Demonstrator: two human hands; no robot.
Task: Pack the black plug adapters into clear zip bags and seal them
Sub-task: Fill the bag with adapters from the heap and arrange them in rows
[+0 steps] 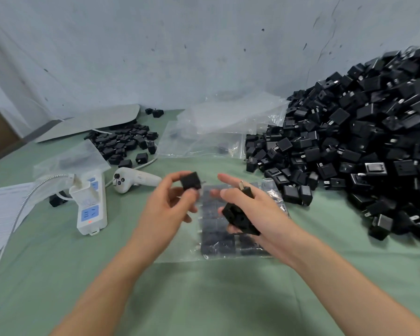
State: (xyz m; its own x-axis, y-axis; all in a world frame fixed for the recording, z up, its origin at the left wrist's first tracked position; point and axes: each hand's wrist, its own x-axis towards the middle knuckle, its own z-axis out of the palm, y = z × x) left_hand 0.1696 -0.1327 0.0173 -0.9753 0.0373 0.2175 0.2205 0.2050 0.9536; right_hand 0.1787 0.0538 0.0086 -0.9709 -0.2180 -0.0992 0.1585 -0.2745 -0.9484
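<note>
My left hand [170,202] pinches one black plug adapter [191,181] between thumb and fingertips, lifted above the table. My right hand [252,209] holds a couple of black adapters [240,218] in its curled fingers, with the metal prongs of one sticking up near the index finger. Under both hands a clear zip bag [218,229] lies flat on the green cloth, partly filled with rows of black adapters. A very large heap of loose black adapters [364,141] covers the right side of the table.
A white power strip [91,204] with a plugged-in cable lies at the left beside a white handheld controller [134,179]. A smaller pile of adapters [124,141] and empty clear bags [218,132] sit at the back. Papers [0,214] lie at the left edge.
</note>
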